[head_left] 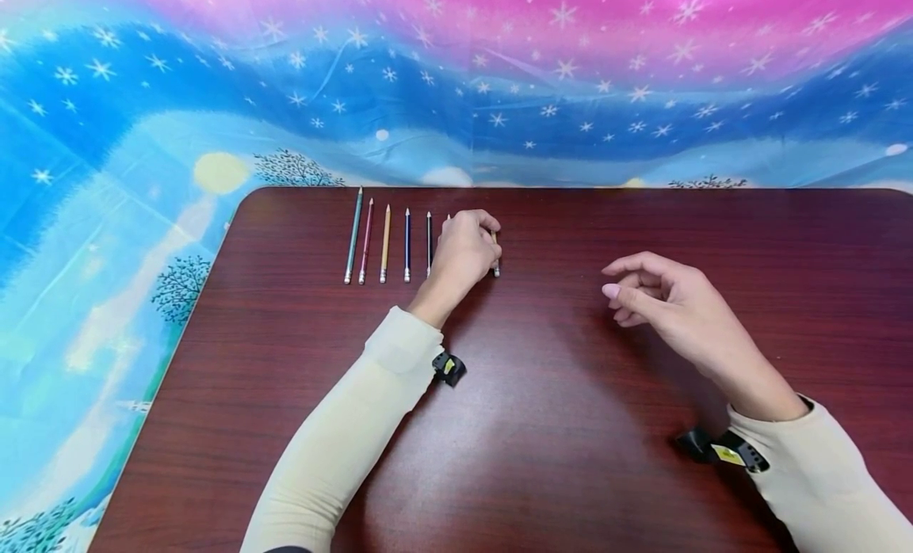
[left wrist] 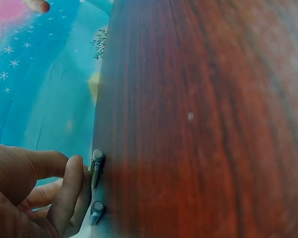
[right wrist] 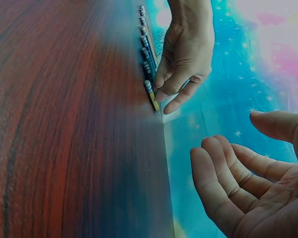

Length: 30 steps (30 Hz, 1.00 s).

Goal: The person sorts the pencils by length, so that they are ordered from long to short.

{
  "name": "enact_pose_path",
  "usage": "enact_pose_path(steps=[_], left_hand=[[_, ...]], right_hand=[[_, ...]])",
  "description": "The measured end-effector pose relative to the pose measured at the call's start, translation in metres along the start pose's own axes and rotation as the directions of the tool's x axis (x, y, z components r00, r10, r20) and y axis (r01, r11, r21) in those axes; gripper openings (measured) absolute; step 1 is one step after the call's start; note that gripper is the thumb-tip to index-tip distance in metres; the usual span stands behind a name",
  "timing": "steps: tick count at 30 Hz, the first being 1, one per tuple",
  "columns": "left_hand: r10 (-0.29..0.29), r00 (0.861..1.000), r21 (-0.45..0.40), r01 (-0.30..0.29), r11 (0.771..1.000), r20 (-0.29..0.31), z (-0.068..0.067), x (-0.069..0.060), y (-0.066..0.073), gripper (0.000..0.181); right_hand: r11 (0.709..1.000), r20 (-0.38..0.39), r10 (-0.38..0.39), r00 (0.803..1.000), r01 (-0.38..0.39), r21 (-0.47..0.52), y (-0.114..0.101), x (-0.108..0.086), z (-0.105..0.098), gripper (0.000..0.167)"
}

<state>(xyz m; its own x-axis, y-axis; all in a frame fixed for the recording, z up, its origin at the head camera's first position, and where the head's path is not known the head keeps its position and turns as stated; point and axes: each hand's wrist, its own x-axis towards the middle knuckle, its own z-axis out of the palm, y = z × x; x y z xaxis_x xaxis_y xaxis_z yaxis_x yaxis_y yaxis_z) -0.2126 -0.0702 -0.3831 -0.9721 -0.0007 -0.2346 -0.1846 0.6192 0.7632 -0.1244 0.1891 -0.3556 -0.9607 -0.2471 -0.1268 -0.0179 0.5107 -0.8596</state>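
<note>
Several pencils with eraser ends toward the person lie side by side near the table's far edge. From the left come a teal pencil (head_left: 353, 236), a red pencil (head_left: 367, 242), a yellow-orange pencil (head_left: 385, 244), a blue pencil (head_left: 407, 245) and a black pencil (head_left: 429, 240). Another pencil is mostly hidden behind my left hand (head_left: 465, 248). That hand pinches the yellow pencil (right wrist: 151, 93) at the right end of the row, its eraser end low on the table. My right hand (head_left: 663, 295) hovers over the table, fingers loosely bent, holding nothing.
The dark reddish wooden table (head_left: 542, 442) has a glossy top. Behind it and along its left side hangs a blue and pink cloth (head_left: 399, 78) with snowflakes. Black straps with small devices sit at both wrists.
</note>
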Motion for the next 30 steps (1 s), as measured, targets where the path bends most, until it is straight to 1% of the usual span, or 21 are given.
enact_pose_path(steps=[4, 7, 12, 16, 22, 26, 30], left_hand=[[-0.015, 1.0, -0.015, 0.015, 1.0, 0.011, 0.001, 0.0, 0.001, 0.026], [-0.018, 1.0, -0.018, 0.018, 1.0, 0.007, 0.001, 0.0, 0.001, 0.025], [-0.014, 1.0, -0.019, 0.014, 1.0, 0.001, 0.0, -0.001, 0.0, 0.024], [-0.007, 1.0, -0.02, 0.006, 1.0, -0.005, -0.003, -0.003, -0.003, 0.023], [-0.016, 1.0, -0.08, 0.016, 0.997, -0.002, -0.012, -0.009, -0.007, 0.025], [-0.001, 1.0, -0.063, 0.0, 0.998, -0.01, -0.02, -0.015, -0.012, 0.028], [0.019, 1.0, -0.064, -0.019, 0.998, -0.005, -0.03, -0.023, -0.021, 0.029]], right_hand=[[1.0, 0.001, -0.001, 1.0, 0.001, 0.006, 0.0, 0.0, 0.0, 0.031], [1.0, 0.003, -0.002, 1.0, 0.002, 0.015, 0.0, 0.0, 0.001, 0.031], [1.0, 0.004, -0.003, 1.0, 0.003, 0.016, 0.001, 0.0, 0.001, 0.03], [1.0, 0.0, -0.001, 1.0, 0.001, 0.009, 0.002, 0.0, 0.0, 0.03], [1.0, -0.004, 0.011, 1.0, -0.011, -0.002, 0.005, -0.002, -0.002, 0.031], [1.0, -0.003, 0.018, 1.0, -0.018, -0.006, 0.007, -0.004, -0.003, 0.031], [1.0, -0.005, 0.025, 1.0, -0.025, -0.006, 0.009, -0.006, -0.004, 0.031]])
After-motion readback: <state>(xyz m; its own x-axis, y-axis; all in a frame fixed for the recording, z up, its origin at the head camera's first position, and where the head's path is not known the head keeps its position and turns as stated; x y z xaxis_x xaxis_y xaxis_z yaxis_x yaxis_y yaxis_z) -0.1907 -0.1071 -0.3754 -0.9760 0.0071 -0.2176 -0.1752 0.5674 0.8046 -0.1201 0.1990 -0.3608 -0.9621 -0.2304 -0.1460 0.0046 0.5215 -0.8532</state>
